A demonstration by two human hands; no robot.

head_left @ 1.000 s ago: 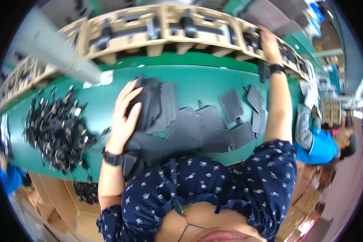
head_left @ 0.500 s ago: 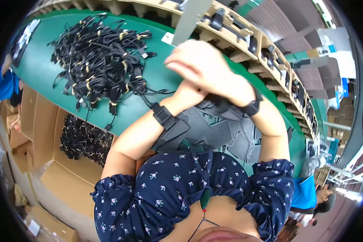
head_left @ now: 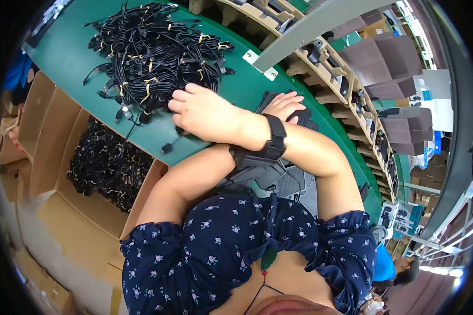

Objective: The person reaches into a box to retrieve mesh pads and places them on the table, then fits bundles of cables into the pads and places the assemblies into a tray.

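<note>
My forearms cross, the right one lying over the left. My right hand is at the near right edge of a large pile of black cables bundled with pale ties. Its fingers are curled and their tips hidden, so I cannot make out what is in them. Reaching out beneath the right arm, my left hand rests with fingers extended on a stack of black flat pieces. Dark grey flat pieces lie close to my body, partly covered by my arms.
A grey metal post is bolted to the green table. Moulded trays with black devices line the far side. An open cardboard box of black cables stands at the left. Another person is at the lower right.
My right hand has moved left and nearer, to the cable pile. My left hand has passed under it to the right, onto the black stack. The whole view has shifted.
</note>
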